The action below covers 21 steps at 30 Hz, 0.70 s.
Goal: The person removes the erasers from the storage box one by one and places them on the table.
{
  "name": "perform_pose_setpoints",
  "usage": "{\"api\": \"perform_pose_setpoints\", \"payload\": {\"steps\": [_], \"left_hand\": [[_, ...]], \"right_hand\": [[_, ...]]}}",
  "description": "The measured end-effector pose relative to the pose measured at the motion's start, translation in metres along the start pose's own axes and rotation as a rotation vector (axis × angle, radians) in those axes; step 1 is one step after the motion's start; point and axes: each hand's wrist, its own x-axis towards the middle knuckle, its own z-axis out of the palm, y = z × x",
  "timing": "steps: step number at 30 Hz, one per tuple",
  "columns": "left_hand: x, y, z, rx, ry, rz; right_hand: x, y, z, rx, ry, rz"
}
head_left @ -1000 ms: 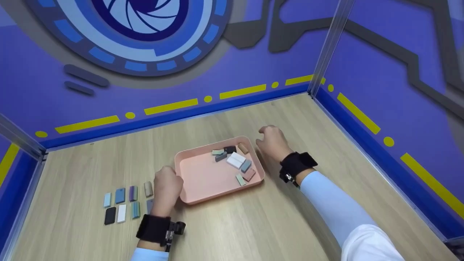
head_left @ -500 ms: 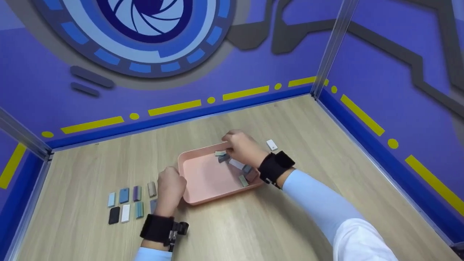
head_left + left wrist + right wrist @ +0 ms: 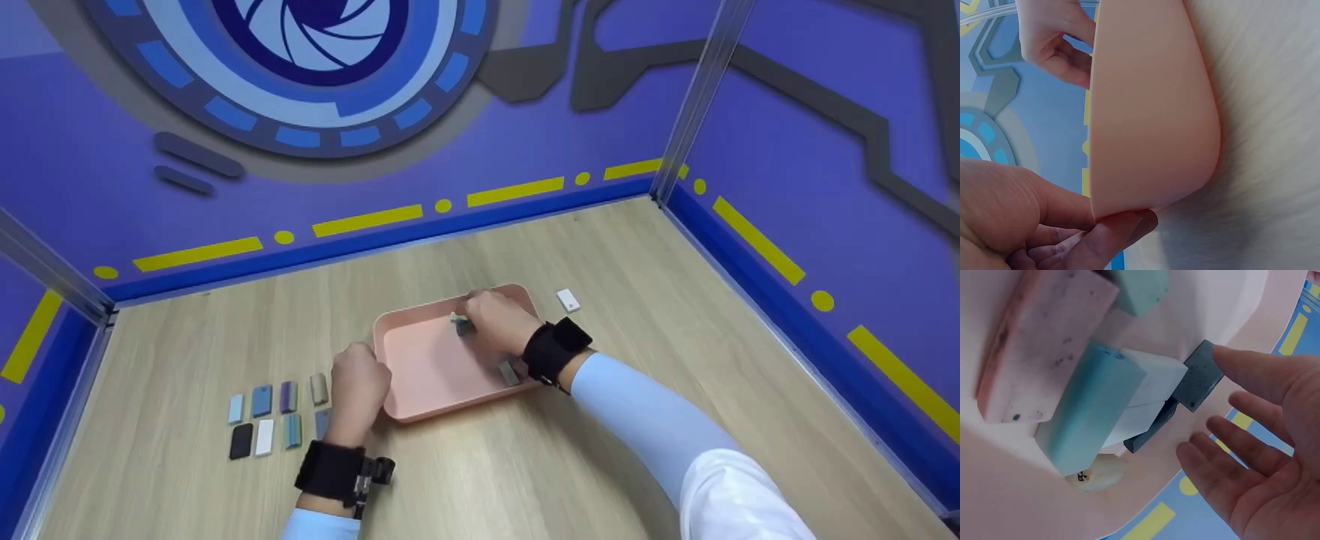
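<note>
My left hand (image 3: 360, 386) pinches the left rim of the shallow pink tray (image 3: 1151, 107) between thumb and fingers. Over the right half of the tray is my right hand (image 3: 501, 321). In the right wrist view its thumb and fingers are spread apart, with the thumb tip at a dark grey eraser-like block (image 3: 1199, 376). Around that lie white blocks (image 3: 1151, 377), a second dark block (image 3: 1154, 427), a light blue block (image 3: 1092, 408), a speckled pinkish block (image 3: 1044, 343), a pale green block (image 3: 1143, 289) and a cream piece (image 3: 1098, 472) with a small dark print.
Left of the tray, several blocks stand in two rows, among them a black one (image 3: 241, 441), a white one (image 3: 264, 437) and a blue one (image 3: 262, 401). A lone white block (image 3: 568, 301) lies right of the tray. Blue printed walls (image 3: 352, 187) enclose the wooden table (image 3: 480, 480).
My right hand has moved left from beside the tray to over its contents. A white block now shows on the table where that hand was. The left hand keeps its hold.
</note>
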Motion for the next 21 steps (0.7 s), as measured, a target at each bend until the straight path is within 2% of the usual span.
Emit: {"api": "perform_pose_setpoints", "payload": {"steps": [5, 15, 18, 21], "left_hand": [[0.0014, 0.0034, -0.0002, 0.009, -0.018, -0.026], [0.0013, -0.0016, 0.0025, -0.007, -0.004, -0.008], [0.0014, -0.0021, 0.0023, -0.003, 0.002, -0.004], [0.0015, -0.0017, 0.0007, 0.005, 0.000, -0.011]], "right_hand": [[-0.0025, -0.0029, -0.0005, -0.024, -0.049, 0.050], [-0.0028, -0.0089, 0.0027, -0.192, -0.016, -0.053], [-0.0041, -0.0085, 0.0005, -0.154, -0.009, -0.069], [-0.0060, -0.0078, -0.0064, -0.058, -0.021, -0.053]]}}
